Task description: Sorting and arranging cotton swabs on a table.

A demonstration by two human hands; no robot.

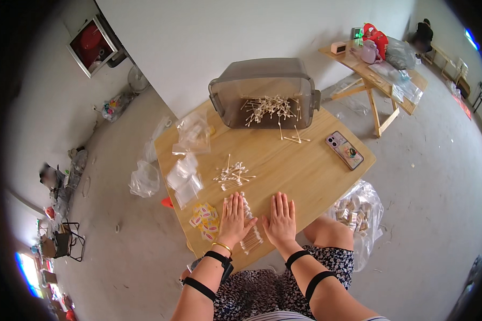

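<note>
A ragged row of cotton swabs [251, 241], nothing binding it

The row lies on the wooden table [292, 171], running from the near edge up toward 12 o'clock, its sticks set side by side. At its 10 o'clock, the left hand [232, 219] is palm down, fingers straight and together, thumb reaching across the row; how firmly it presses cannot be told. The right hand [281, 220] lies flat at 1 o'clock, thumb pointing inward. Neither is curled around anything.

The near end is the likely weak point: a push toward 6 o'clock could roll sticks over the edge. Uneven pressure from the two palms could also skew the line or make swabs ride over one another.

Between 11 and 12 o'clock sits a loose heap of swabs [233, 173], close enough to the left fingertips that a careless forward slide might mix it with the row. Yellow-and-white slips [205, 220] lie at 9 o'clock, where a swing of the left wrist could scatter them. Clear plastic bags [185, 176] are at 10 o'clock, light enough to shift if brushed.

Farther out, a grey bin [265, 68] lies tipped at 12 o'clock, swabs inside; a knock might send more out. A phone [344, 150] rests between 1 and 2 o'clock.
</note>
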